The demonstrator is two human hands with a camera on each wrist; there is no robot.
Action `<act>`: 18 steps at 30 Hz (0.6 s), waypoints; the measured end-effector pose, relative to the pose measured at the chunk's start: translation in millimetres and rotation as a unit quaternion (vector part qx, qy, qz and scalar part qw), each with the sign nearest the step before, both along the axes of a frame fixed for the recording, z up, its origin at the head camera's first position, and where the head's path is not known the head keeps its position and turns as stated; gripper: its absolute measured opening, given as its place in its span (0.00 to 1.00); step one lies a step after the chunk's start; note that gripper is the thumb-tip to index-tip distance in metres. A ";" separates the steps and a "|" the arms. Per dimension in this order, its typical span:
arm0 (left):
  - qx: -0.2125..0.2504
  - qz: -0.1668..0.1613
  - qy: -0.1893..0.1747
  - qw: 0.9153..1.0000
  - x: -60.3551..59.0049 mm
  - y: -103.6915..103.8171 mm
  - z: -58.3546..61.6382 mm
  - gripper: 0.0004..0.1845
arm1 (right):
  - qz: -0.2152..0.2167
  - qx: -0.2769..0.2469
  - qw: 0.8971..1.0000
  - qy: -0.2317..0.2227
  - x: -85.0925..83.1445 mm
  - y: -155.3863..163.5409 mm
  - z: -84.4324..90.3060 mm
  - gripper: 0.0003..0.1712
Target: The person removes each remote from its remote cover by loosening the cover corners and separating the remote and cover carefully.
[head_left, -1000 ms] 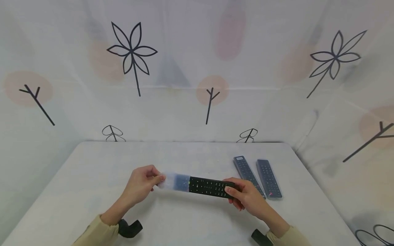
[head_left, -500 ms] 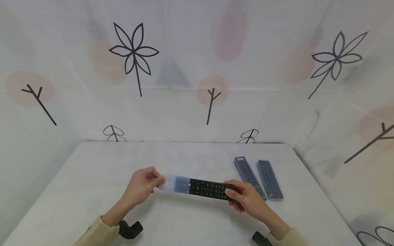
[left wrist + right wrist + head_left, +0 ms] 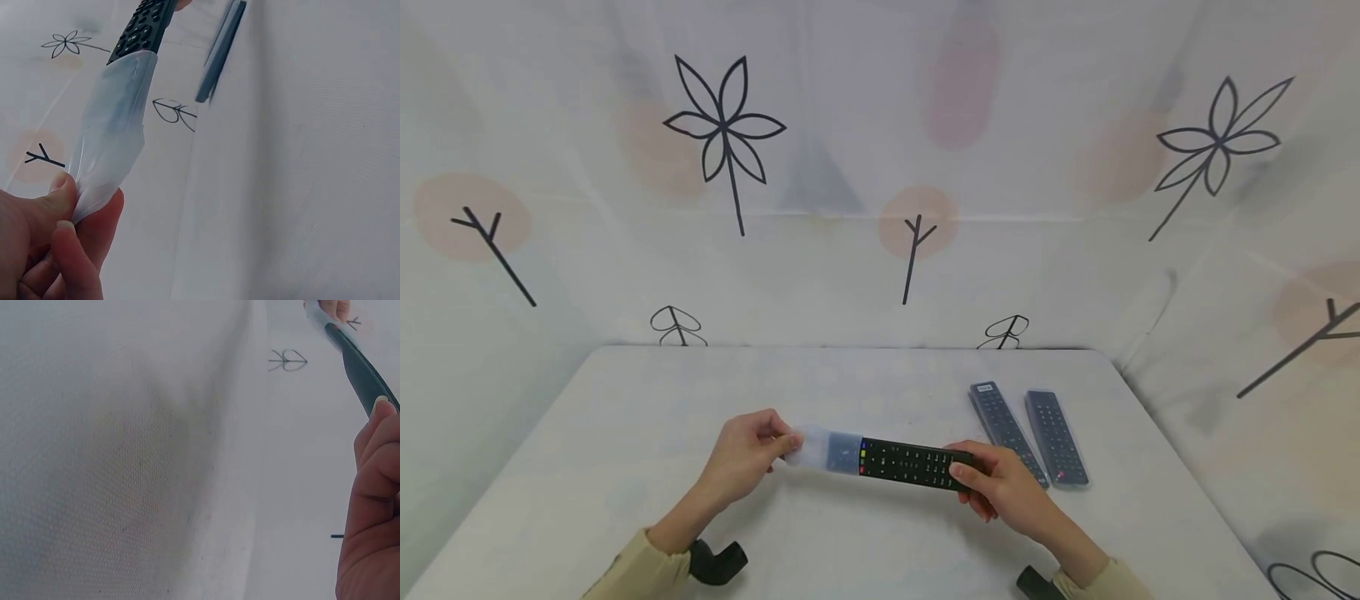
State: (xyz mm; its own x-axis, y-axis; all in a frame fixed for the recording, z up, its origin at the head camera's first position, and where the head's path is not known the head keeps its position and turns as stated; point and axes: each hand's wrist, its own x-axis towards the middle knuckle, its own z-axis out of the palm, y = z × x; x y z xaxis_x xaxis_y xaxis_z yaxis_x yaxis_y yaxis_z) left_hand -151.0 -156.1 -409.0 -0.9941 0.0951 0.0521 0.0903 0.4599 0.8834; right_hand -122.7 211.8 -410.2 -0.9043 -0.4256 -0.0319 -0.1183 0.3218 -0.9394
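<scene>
Left hand (image 3: 747, 454): fingers pinched the clear sleeve (image 3: 827, 448) end.
Right hand (image 3: 1000, 490): fingers curled round the black remote (image 3: 913, 462).
Bench (image 3: 625, 417): 2 more remotes (image 3: 1028, 432) nearby.

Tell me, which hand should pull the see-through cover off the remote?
Probably the left hand: it already pinches the loose end of the cover. The right hand grips the bare end of the remote to steady it.
</scene>
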 end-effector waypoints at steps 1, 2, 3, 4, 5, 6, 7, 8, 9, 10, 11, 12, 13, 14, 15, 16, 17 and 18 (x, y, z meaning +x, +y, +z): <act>0.001 0.000 -0.002 1.000 0.0 0.1 0.1 0.06 | -0.001 0.002 1.000 0.000 0.2 0.1 0.1 0.21; 0.001 0.000 -0.002 1.000 0.0 0.1 0.2 0.06 | -0.001 0.003 1.000 0.000 0.2 0.4 0.0 0.21; 0.002 0.001 -0.003 1.000 0.0 0.0 0.2 0.06 | 0.000 0.002 1.000 0.000 0.3 0.7 0.0 0.21; 0.002 0.001 -0.004 1.000 0.1 -0.2 0.1 0.06 | 0.000 0.002 1.000 0.001 0.2 0.9 -0.1 0.21; 0.002 0.002 -0.005 1.000 0.2 -0.4 0.2 0.06 | 0.001 0.000 1.000 0.001 0.3 1.1 -0.2 0.21; 0.003 0.003 -0.007 1.000 0.2 -0.6 0.2 0.06 | 0.002 -0.001 1.000 0.001 0.3 1.4 -0.3 0.21; 0.003 0.003 -0.008 1.000 0.2 -0.7 0.2 0.06 | 0.002 -0.003 1.000 0.000 0.3 1.7 -0.4 0.21; 0.002 0.003 -0.008 1.000 0.3 -1.0 0.1 0.06 | 0.004 -0.006 1.000 0.000 0.3 2.1 -0.7 0.21; 0.002 0.004 -0.009 1.000 0.3 -1.2 -0.2 0.06 | 0.003 -0.006 1.000 0.000 0.4 2.2 -0.8 0.21; 0.002 0.004 -0.010 1.000 0.3 -1.3 -0.3 0.06 | 0.003 -0.006 1.000 0.000 0.5 2.5 -1.1 0.21; 0.002 0.004 -0.010 1.000 0.2 -1.4 -0.5 0.06 | 0.003 -0.006 1.000 0.000 0.6 2.7 -1.4 0.21; 0.002 0.004 -0.010 1.000 0.1 -1.4 -0.7 0.06 | 0.002 -0.005 1.000 0.000 0.6 3.1 -1.7 0.21; 0.002 0.003 -0.010 1.000 0.0 -1.4 -1.1 0.06 | 0.002 -0.005 1.000 0.000 0.6 3.4 -2.1 0.21; 0.002 0.004 -0.011 1.000 -0.2 -1.4 -1.4 0.06 | 0.002 -0.004 1.000 0.000 0.6 3.7 -2.5 0.21; 0.002 0.004 -0.012 1.000 -0.3 -1.4 -1.7 0.06 | 0.002 -0.004 1.000 -0.001 0.5 4.0 -2.8 0.21; 0.002 0.004 -0.012 1.000 -0.4 -1.4 -2.0 0.06 | 0.002 -0.003 1.000 -0.001 0.5 4.3 -3.0 0.21; 0.002 0.004 -0.013 1.000 -0.7 -1.4 -2.2 0.06 | 0.002 -0.003 1.000 -0.002 0.4 4.5 -3.2 0.21; 0.002 0.004 -0.013 1.000 -0.9 -1.4 -2.4 0.06 | 0.002 -0.003 1.000 -0.002 0.4 4.8 -3.2 0.21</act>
State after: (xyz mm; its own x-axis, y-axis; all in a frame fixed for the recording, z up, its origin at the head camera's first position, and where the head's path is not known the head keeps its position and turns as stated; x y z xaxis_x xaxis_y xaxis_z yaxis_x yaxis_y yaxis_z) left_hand -152.0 -157.6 -411.4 -0.9959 0.0860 0.0265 0.0631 0.4578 0.8868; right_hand -122.3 216.6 -413.4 -0.9028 -0.4287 -0.0330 -0.1158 0.3163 -0.9416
